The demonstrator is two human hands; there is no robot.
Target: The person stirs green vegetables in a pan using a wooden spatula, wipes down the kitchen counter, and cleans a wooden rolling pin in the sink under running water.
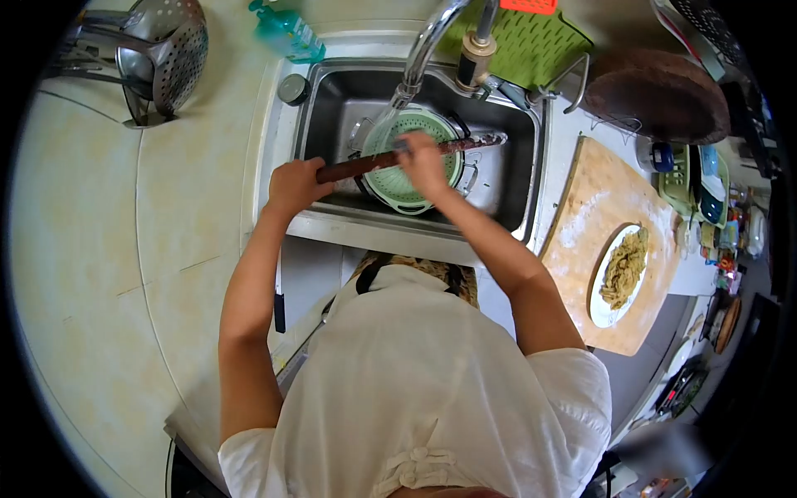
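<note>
A dark brown wooden rolling pin [363, 166] lies across the sink in the air, above a light green colander [403, 196]. Its left end is wrapped by my left hand [295, 187], at the sink's front left corner. Farther along, near the pin's middle, my right hand [422, 166] is closed round it, with a small dark item, too blurred to name, at the fingers. White residue shows on the pin's right end. Water runs from the chrome faucet [427, 51] over the colander. A pot-like vessel with handles shows partly beneath the colander.
Right of the metal sink [516, 195], a floured wooden board [579, 217] holds a white plate [599, 310] of food. A green soap bottle [292, 35] and small round jar [293, 89] stand at the back left. Metal strainers [178, 62] hang at the upper left.
</note>
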